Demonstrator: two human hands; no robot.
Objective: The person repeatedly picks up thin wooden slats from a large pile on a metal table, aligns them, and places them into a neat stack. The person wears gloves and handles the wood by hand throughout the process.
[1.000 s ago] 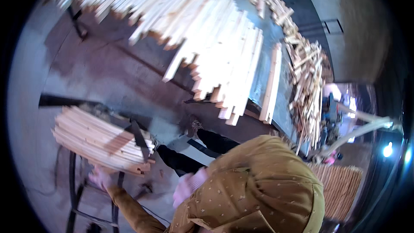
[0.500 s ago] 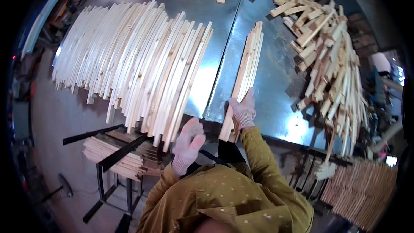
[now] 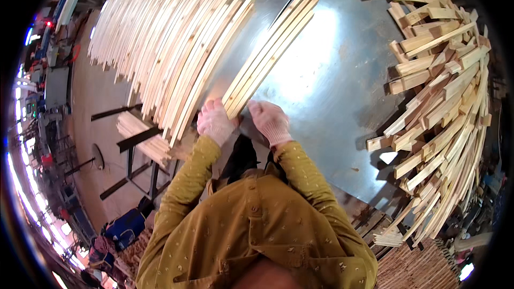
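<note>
A small bundle of pale wooden strips [image 3: 270,51] slants from between my hands up to the right over the metal table. Both hands wear light knitted gloves. My left hand [image 3: 216,121] is closed at the left side of the bundle's near end, its fingers partly hidden. My right hand [image 3: 270,122] is closed too, its curled fingers at the right side of that same end. Left of the bundle, a wide row of similar wooden strips [image 3: 166,37] lies side by side, its nearest strips close to my left hand.
The metal table [image 3: 342,112] reflects bright light. A large jumbled heap of wood pieces [image 3: 439,91] covers its right side. Below the row's near ends, a black metal stand [image 3: 136,139] holds more strips [image 3: 144,134]. A stack of wood [image 3: 415,267] stands at lower right.
The bundle has shifted left and now leans further to the right at its far end. My left hand has come up to its near end; my right hand has slid down to it. The view has turned.
</note>
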